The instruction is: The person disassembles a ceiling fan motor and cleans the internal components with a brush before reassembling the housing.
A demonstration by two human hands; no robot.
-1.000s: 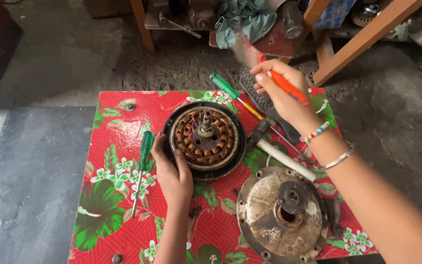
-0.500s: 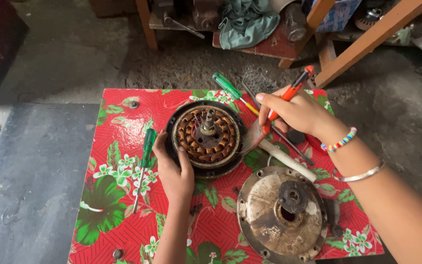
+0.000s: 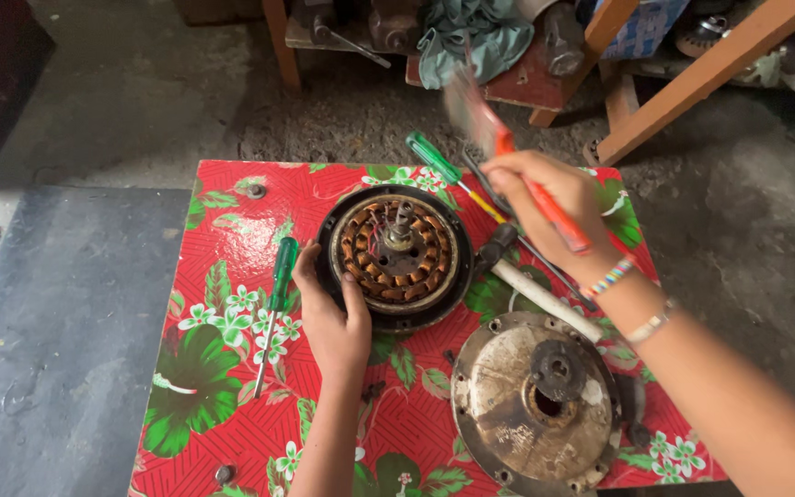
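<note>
Round black motor housing with copper windings (image 3: 396, 255), bench centre; left hand (image 3: 331, 317) pressed flat against its near-left rim, steadying; right hand (image 3: 545, 207) clenched round red-handled tool (image 3: 517, 166), blurred, raised just right of it; the tool tip probably wanted placing on the windings.

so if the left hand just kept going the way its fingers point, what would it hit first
The left hand points up the table, its fingers already on the rim of the round motor housing. Going straight on, it would likely meet the copper windings inside first, though depth is hard to judge from above.
</note>
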